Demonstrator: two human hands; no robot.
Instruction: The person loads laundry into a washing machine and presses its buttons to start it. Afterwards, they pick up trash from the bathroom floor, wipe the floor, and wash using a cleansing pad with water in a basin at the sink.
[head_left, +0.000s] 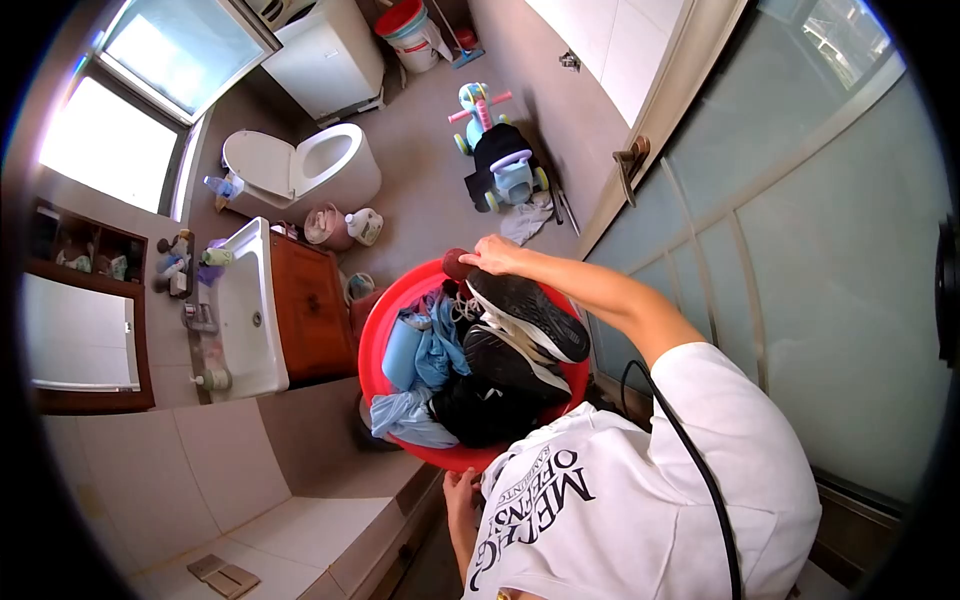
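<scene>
A red basin [371,345] is in front of my white shirt, filled with clothes and shoes. My left hand [461,492] has its fingers curled at the near rim, partly hidden below the basin. Over the far rim, my right hand [494,255] is closed on a small dark red item [458,264] whose kind I cannot make out. Just below that hand lies a black-and-white shoe [530,315], sole showing, with another shoe [505,365] beside it. Light blue cloth [410,418] and black cloth [480,412] fill the rest.
A glass-paned door [820,250] stands close on the right. To the left are a sink [240,310] over a wooden cabinet [305,310], and a toilet [310,165] with its lid raised. A child's ride-on toy [512,178], buckets [410,40] and a white appliance [325,60] stand farther off.
</scene>
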